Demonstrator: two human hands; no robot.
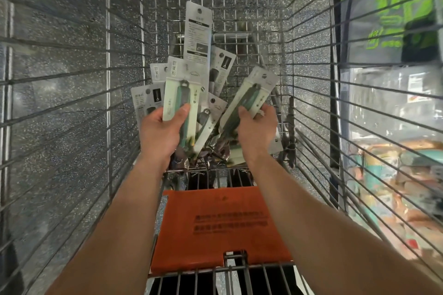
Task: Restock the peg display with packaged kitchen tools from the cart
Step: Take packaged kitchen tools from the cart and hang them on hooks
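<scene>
**Now: both hands on packs, down in the cart**

From the head camera, both bare arms reach into the wire cart [311, 55], its thin steel bars forming a grid on every side. The left hand [159, 132] grips a flat, glossy pack [181, 93]: a pale card with a slim green-handled tool under clear plastic, thumb pressed on its front and fingers curled behind. The right hand [257, 132] holds a matching pack [249, 96] tilted to the right, fingers wrapped over its edge. Behind and between them, more long packs [197, 31] stand fanned in the basket, grey cards with round hang holes. Nearer the body lies an orange plastic flap [215, 223] with embossed text. Speckled grey floor [60, 55] shows through the bars.
</scene>
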